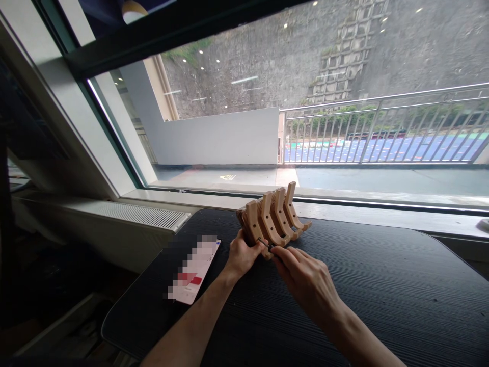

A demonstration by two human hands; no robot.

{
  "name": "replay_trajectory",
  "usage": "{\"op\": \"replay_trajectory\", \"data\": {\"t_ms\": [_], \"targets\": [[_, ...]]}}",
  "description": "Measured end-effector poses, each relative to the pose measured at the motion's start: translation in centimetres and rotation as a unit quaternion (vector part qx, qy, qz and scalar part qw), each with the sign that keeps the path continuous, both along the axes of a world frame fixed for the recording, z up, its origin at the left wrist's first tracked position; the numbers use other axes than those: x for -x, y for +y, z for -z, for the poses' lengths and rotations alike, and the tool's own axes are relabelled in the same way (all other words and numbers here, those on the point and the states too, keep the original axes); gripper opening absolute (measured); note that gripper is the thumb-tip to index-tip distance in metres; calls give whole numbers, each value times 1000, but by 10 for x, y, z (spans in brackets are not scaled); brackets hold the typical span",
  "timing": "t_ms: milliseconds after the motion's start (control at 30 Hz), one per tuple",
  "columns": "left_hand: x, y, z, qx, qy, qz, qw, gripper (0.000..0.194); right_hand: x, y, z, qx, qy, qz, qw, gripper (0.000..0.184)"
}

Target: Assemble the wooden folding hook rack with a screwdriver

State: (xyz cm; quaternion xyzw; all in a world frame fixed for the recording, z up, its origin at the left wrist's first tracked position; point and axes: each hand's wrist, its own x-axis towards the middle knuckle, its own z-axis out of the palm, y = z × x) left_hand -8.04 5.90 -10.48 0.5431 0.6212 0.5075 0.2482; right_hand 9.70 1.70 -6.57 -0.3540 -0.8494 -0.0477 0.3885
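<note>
A wooden hook rack (268,214) stands tilted on the dark table (382,285), with several pale curved hooks in a row along a rougher brown board. Dark screw holes show on the hooks' faces. My left hand (242,256) is closed around the near left end of the rack, thumb by the foot of the nearest hook. In my right hand (307,272) is a thin dark hex key (263,241), pinched between the fingers. Its tip touches or lies very near the nearest hook's lower part; whether it sits in a screw is too small to tell.
A phone (194,280) with a lit, partly blurred screen lies left of my left forearm. Behind the table run a white window sill (344,214) and a large window. A vented white ledge (148,216) stands at the left, beside the table's rounded edge.
</note>
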Motion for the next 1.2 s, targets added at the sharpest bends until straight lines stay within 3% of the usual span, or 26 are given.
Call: {"op": "replay_trajectory", "data": {"t_ms": [233, 633, 1200], "targets": [[1, 3, 6, 5, -41, 3, 999, 41, -4, 3, 1, 12, 15, 35, 999, 15], [2, 1, 3, 2, -38, 8, 999, 43, -4, 3, 0, 12, 46, -33, 998, 9], [1, 1, 4, 7, -34, 4, 999, 42, -4, 6, 3, 20, 42, -29, 998, 12]]}}
